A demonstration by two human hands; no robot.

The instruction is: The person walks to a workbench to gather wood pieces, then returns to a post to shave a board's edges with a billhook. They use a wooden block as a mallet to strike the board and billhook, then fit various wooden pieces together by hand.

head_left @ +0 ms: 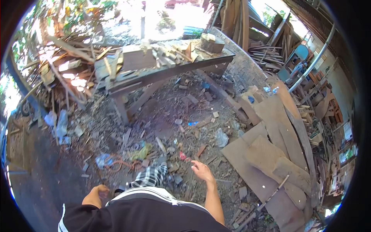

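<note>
My right hand (202,171) hangs in front of my body at the lower middle, its fingers apart and nothing in them. Lower left, close to my waist, my left hand (101,190) is small and blurred, and its fingers cannot be made out well. Neither hand touches any object that I can see. Below them lies ground littered with wood scraps; a red scrap (182,156) shows just left of my right hand. Checked cloth (148,177) covers my leg between the hands.
A wooden workbench (170,72) bearing offcuts stands ahead. Brown boards (266,150) lie at the right, with a stick (275,191) across them. Scrap wood (63,71) is heaped at the left. Plastic bags (222,138) and rubble cover the ground.
</note>
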